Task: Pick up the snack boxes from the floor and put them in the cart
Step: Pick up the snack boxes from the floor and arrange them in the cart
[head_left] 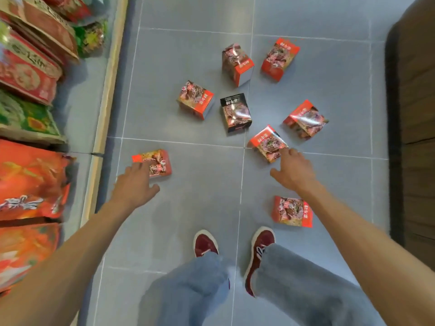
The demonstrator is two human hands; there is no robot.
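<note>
Several snack boxes lie scattered on the grey tiled floor (200, 184). My left hand (135, 182) reaches down with fingers spread over the near left red box (159, 164), its fingertips at the box's top. My right hand (293, 170) stretches out, its fingers extended, touching the near edge of a red box (267, 143) at the tile joint. Another red box (293, 211) lies under my right forearm. One black box (235, 112) stands in the middle, with red boxes around it. No cart is in view.
A shelf (30, 114) packed with red, orange and green snack bags runs along the left. A dark brown fixture (414, 114) stands at the right edge. My feet in red shoes (235, 250) are planted near the boxes.
</note>
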